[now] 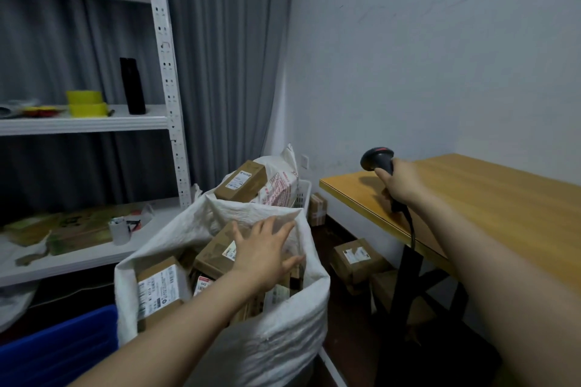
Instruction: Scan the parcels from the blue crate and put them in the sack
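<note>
The left hand [264, 256] reaches forward over the open top of the white sack [283, 342]. Its fingers are straight and spread wide, with the palm facing down, and it holds nothing. Right under this hand, inside the sack, lies a brown parcel [213, 250] with a label on it. It is hard to tell if the hand touches it. A second parcel [160, 287] sits in the sack just left of the left wrist. The left arm comes up from the bottom of the picture and crosses the near edge of the sack.

The right hand [401, 184] is stretched out farther and higher, well apart from the left hand. Its fingers are curled tight around the handle of a black scanner [377, 158]. The scanner's head sticks up above the hand and points left. A black cord [412, 229] hangs down below the hand. The hand is over the near corner of the wooden table [490, 198].

The blue crate [59, 352] is down low, left of the left arm and close beside the sack.
</note>
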